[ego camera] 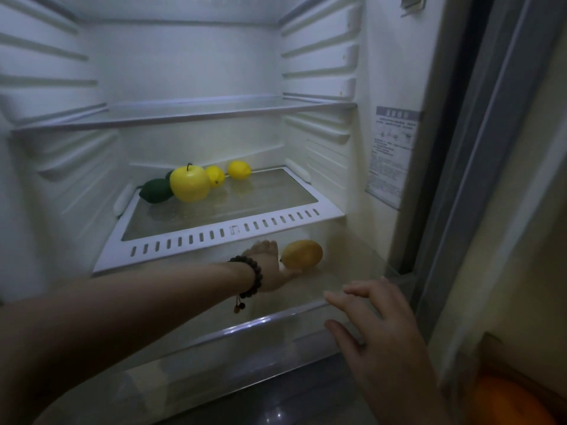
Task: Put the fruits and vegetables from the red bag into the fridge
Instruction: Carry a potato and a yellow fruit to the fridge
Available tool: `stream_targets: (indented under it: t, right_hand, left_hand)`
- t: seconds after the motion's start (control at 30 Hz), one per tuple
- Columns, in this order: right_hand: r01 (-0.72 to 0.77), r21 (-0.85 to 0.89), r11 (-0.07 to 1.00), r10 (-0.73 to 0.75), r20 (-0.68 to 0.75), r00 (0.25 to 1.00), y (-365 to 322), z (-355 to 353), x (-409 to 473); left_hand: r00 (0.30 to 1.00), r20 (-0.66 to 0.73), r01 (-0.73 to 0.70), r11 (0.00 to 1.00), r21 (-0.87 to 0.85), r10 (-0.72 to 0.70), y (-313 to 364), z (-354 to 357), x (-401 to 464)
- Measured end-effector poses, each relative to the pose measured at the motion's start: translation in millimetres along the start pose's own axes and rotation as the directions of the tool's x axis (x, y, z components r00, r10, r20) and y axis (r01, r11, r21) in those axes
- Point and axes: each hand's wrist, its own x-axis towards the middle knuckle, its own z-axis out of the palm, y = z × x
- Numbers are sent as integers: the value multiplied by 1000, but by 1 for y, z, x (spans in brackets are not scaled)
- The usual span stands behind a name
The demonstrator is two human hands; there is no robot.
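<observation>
The fridge stands open before me. On its lower glass shelf [214, 240] lie a yellow apple [190, 184], a dark green fruit [155, 190] and two lemons [215, 176], [239, 170]. Under that shelf, my left hand [268, 265] reaches into the clear drawer [276, 317], palm beside a yellow-orange lemon-shaped fruit [302, 254]; its thumb lies under the fruit, fingers partly hidden. A bead bracelet circles that wrist. My right hand [377, 326] hovers with fingers spread at the drawer's front right edge, holding nothing. The red bag is out of sight.
An upper glass shelf [184, 115] spans the fridge, bare. A label sticker [392, 154] sits on the right inner wall. The door frame [478, 179] runs down the right side. An orange object [509, 400] shows at the bottom right corner.
</observation>
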Motion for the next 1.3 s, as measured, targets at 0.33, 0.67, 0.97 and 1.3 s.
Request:
stream_targets:
  t: [0.33, 0.67, 0.97, 1.3]
  right_hand:
    - [-96, -54, 994, 102, 103, 990, -18, -8, 1]
    - [-174, -89, 981, 188, 189, 964, -27, -61, -28]
    - [-306, -435, 847, 310, -65, 949, -8, -173, -123]
    - [-672, -550, 496, 555, -394, 733, -4, -318, -293]
  left_hand:
    - [987, 158, -7, 1000, -8, 8, 20, -72, -89]
    - [838, -517, -163, 984, 67, 174, 60, -54, -183]
    - [664, -558, -586, 810, 24, 497, 163, 19, -257]
    - [393, -465, -888, 458, 32, 793, 304, 105, -355]
